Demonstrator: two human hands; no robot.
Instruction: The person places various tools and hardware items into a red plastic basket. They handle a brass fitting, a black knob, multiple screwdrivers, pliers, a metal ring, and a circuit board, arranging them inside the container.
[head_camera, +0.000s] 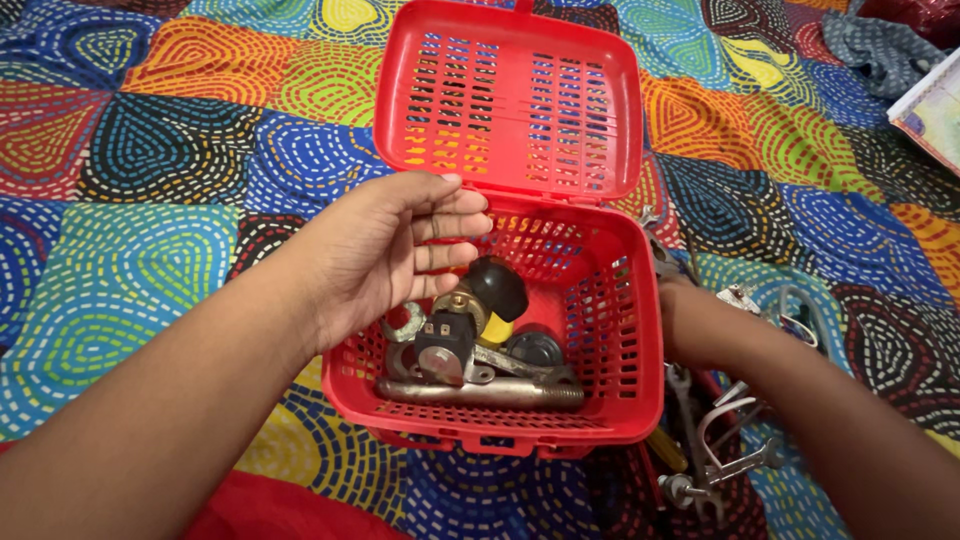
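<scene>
The left hand (385, 255), fingers spread and holding nothing, hovers over the red slotted plastic basket (610, 395) — just below it, heavy, rigid steel hardware, best gripped by the threaded bolt (480, 393). The right hand's grip — hidden behind the basket.

A basket (640, 330) sits at the centre of the frame on a quilt (130, 200), its lid (510, 100) standing open behind it toward the top. Inside, a long bolt (480, 393) lies along the near wall, with a knob (497, 287), a nut (404, 322) and a small switch part (445, 338) behind it. The left hand (385, 255) hovers over the basket's left edge. The right hand is hidden behind the right wall, beside loose tools (715, 450) at lower right. A book (930, 115) lies at the upper right.
</scene>
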